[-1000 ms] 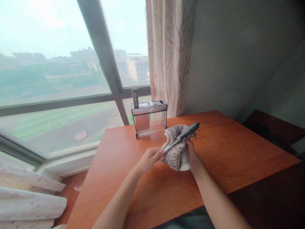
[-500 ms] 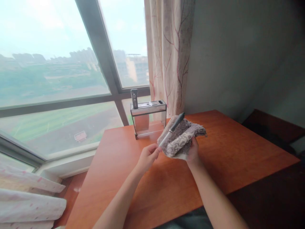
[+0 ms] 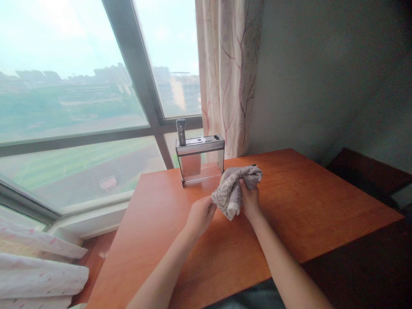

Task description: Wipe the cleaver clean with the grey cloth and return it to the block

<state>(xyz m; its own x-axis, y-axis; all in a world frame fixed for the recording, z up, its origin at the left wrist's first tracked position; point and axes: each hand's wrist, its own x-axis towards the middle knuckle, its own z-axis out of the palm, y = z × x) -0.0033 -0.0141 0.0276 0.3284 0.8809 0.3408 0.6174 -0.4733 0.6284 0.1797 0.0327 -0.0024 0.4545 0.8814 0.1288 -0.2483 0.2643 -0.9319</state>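
A grey-brown fluffy towel [image 3: 232, 189] is folded over a knife above the table, hiding the blade. Only a bit of the dark handle end [image 3: 254, 165] peeks out at the towel's far right. My right hand [image 3: 250, 198] is closed on the towel, thumb on top, gripping the knife through it. My left hand [image 3: 201, 214] is closed in a pinch at the towel's left edge, where the knife's tip was; its fingertips are partly hidden. Just beyond the hands stands a clear knife block [image 3: 201, 161] with a grey-handled cleaver [image 3: 180, 132] upright in its left end.
The reddish-brown wooden table [image 3: 309, 201] carries the block near its window edge. A large window [image 3: 74, 98] lies to the left and ahead. A patterned curtain [image 3: 228, 77] hangs behind the block, and another curtain [image 3: 38, 274] is at lower left.
The towel, open under the knife before, is now folded over it and covers the blade. My right hand has shifted left, its thumb now on top of the cloth. The left hand has barely moved.
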